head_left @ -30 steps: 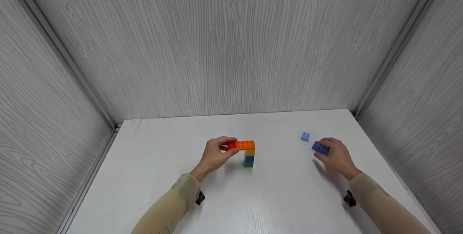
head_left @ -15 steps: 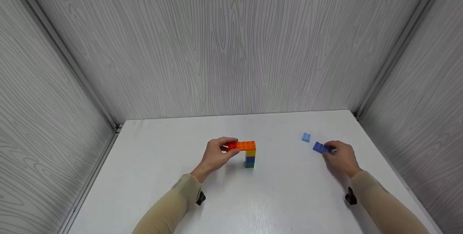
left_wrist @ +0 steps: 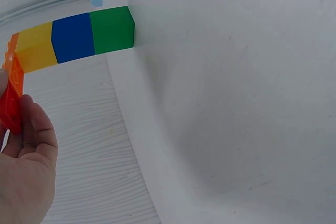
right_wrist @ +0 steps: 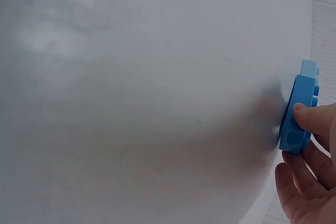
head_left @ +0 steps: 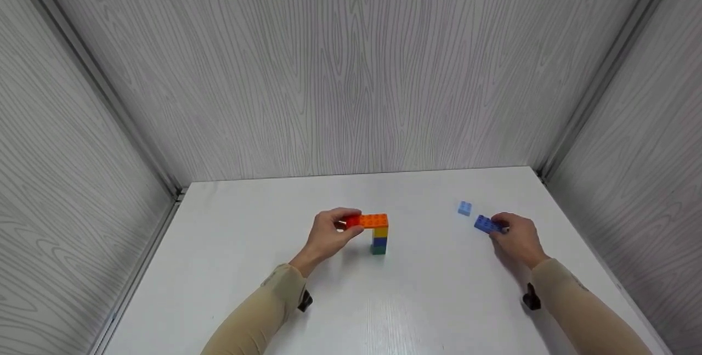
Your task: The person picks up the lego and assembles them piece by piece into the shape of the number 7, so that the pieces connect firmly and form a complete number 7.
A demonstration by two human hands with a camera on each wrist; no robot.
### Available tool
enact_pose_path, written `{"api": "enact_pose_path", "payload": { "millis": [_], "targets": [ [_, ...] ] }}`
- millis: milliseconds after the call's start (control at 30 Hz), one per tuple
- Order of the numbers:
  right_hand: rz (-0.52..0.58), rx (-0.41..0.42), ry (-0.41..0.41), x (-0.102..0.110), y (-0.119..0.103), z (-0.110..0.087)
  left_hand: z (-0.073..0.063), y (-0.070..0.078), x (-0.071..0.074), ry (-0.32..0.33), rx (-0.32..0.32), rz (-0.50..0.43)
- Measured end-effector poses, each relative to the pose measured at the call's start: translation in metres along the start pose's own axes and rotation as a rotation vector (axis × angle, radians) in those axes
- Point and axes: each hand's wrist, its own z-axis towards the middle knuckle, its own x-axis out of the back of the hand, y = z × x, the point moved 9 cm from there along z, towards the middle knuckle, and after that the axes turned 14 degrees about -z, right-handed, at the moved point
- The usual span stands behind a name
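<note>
A small tower stands upright on the white table: a green brick (left_wrist: 113,29) at the bottom, then a blue brick (left_wrist: 73,37), a yellow brick (left_wrist: 37,46), and an orange brick (head_left: 374,220) laid across the top, reaching out to the left. At that overhanging end, my left hand (head_left: 324,234) pinches a red brick (head_left: 352,221) between thumb and fingers. Off to the right, my right hand (head_left: 518,238) holds a longer blue brick (head_left: 487,224) by its right end, low at the tabletop. In the right wrist view the thumb presses on this blue brick's (right_wrist: 300,90) side.
A small light blue brick (head_left: 464,208) lies just behind and left of the longer blue one. Grey wood-grain panels (head_left: 351,69) enclose the white table (head_left: 263,207) at the back and on both sides.
My right hand has shifted slightly right, from spanning the longer blue brick to gripping its right end; more of the brick's top shows. My left hand and the tower have stayed put.
</note>
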Motion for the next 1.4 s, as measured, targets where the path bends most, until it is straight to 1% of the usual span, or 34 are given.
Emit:
{"api": "enact_pose_path", "payload": {
  "millis": [167, 433, 733, 933, 1133, 1200, 1400],
  "targets": [
    [-0.007, 0.042, 0.029, 0.006, -0.009, -0.001, 0.001, 0.002, 0.000, 0.001, -0.007, 0.008],
    [0.030, 0.056, 0.015, 0.011, -0.031, -0.001, 0.001, 0.000, 0.002, 0.004, 0.002, -0.006],
    [0.033, 0.189, 0.104, 0.021, -0.068, -0.007, 0.001, 0.000, 0.002, -0.006, 0.003, 0.002],
    [0.053, 0.253, 0.147, 0.028, -0.091, -0.012, 0.001, 0.001, 0.002, -0.007, -0.002, 0.010],
    [0.094, 0.337, 0.224, 0.036, -0.115, -0.019, 0.003, 0.002, -0.001, -0.017, -0.014, 0.011],
    [0.104, 0.356, 0.228, 0.037, -0.123, -0.021, 0.003, 0.002, -0.001, -0.017, -0.012, 0.009],
    [0.108, 0.409, 0.209, 0.038, -0.146, -0.025, 0.003, 0.000, -0.001, -0.009, 0.000, 0.017]
  ]
}}
